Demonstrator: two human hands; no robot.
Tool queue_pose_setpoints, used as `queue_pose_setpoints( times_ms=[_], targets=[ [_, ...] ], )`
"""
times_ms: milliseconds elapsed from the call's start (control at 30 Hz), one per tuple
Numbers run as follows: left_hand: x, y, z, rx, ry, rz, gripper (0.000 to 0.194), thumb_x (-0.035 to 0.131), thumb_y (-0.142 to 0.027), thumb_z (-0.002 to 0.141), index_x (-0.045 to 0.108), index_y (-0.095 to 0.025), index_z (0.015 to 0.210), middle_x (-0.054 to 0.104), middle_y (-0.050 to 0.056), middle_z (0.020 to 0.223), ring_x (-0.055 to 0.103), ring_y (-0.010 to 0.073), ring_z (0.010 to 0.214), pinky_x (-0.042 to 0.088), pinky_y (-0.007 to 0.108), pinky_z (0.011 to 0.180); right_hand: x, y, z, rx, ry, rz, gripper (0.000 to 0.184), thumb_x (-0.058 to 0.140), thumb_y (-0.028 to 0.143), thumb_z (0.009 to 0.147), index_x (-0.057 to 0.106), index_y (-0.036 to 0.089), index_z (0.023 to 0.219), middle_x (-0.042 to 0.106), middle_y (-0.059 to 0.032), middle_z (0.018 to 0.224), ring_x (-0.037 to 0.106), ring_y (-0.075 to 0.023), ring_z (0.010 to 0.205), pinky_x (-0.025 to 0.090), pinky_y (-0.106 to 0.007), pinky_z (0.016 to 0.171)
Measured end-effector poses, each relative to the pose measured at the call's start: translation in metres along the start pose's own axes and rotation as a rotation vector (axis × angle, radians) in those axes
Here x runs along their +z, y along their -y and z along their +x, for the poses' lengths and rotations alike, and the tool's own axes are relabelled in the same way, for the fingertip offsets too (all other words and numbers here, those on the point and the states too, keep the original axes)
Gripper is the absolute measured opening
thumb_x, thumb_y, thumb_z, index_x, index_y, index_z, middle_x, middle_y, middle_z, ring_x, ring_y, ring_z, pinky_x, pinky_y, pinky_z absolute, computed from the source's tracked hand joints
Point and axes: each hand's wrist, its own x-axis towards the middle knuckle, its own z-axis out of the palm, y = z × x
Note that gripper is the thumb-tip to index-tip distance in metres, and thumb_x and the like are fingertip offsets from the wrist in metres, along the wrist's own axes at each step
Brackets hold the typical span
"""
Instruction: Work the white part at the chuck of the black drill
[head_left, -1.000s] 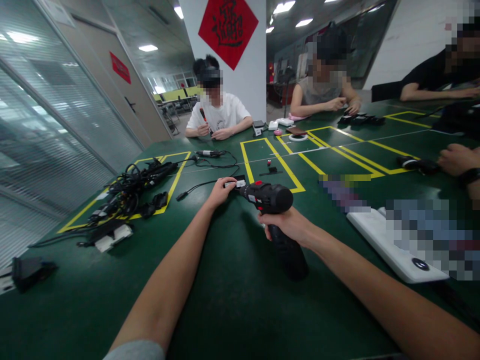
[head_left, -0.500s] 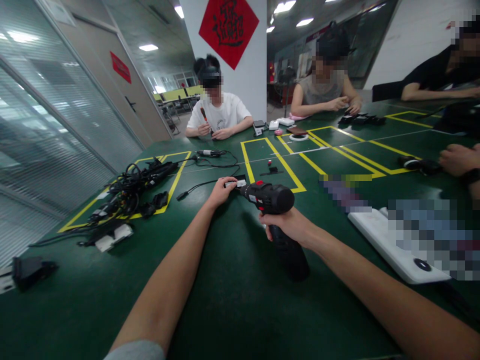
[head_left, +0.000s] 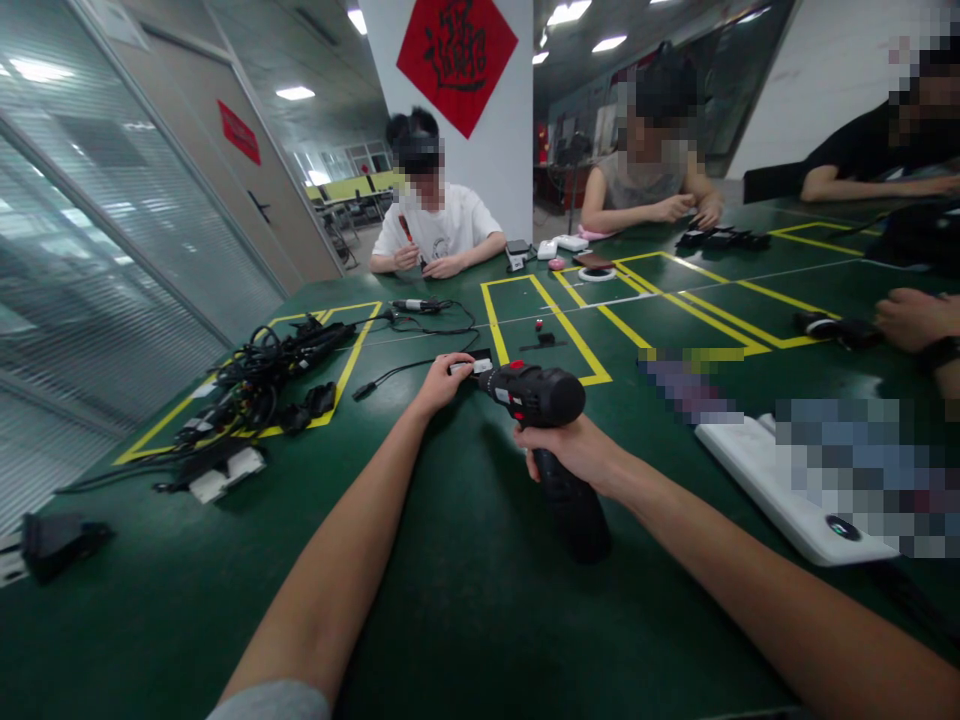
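My right hand [head_left: 566, 450] is wrapped round the grip of a black cordless drill [head_left: 536, 393] with red details. Its chuck points away and to the left, up against a small dark adapter-like box [head_left: 480, 358] with a white label. The drill's tip is hidden near that box. On the box's left end, the fingers of my left hand [head_left: 442, 383] press down and hold it on the table. A thin black cable [head_left: 397, 373] with a plug lies just left of this hand.
Tangled black cables and plugs [head_left: 262, 390] lie at left, near an opened black-and-white part [head_left: 225, 475]. A small black piece [head_left: 547, 340] is beyond the drill. A white device [head_left: 757, 480] lies at right. Co-workers sit across the green table [head_left: 450, 600].
The drill and my right hand have shifted very slightly to the left. My left hand and the box stay in place.
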Motion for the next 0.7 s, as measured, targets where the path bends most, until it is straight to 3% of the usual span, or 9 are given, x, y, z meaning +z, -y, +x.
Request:
queue_pose_setpoints(
  times_ms=[700],
  targets=[
    [0.0003,0.0005,0.0003,-0.006,-0.005,-0.001,0.027,0.056,-0.034,0.086,0.070,-0.019,0.105,0.068,0.007,0.111,0.056,0.0226,0.110,0.041,0.039,0.104,0.0009,-0.0015,-0.0004,0.007,-0.022,0.017,0.008,0.061,0.017,0.067,0.058,0.016,0.074,0.059,-0.0009,0.048,0.056,-0.0153,0.044,0.043,-0.027,0.050]
  ],
)
